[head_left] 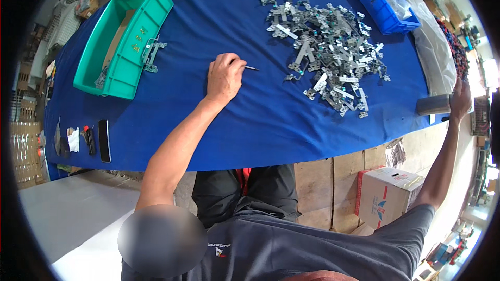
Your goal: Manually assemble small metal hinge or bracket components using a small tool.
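My left hand point(225, 79) is over the middle of the blue cloth, fingers curled closed around a thin pointed tool point(251, 67). Only its slim metal tip shows, pointing right; the rest is hidden in the fist. To its right lies a large heap of metal hinge-like brackets point(333, 47). My right arm reaches far out to the right edge of the table. There my right hand point(460, 100) is against the end of a grey-brown cylindrical object point(433, 105); its fingers are partly hidden, so the grip is unclear.
A green bin point(117, 86) stands at the left, with a few brackets point(152, 54) by its side. Near the front left lie a phone point(104, 141) and a dark red-tipped tool point(90, 140). A blue crate point(385, 8) with plastic bags stands far right. Below the table edge is a carton point(388, 195).
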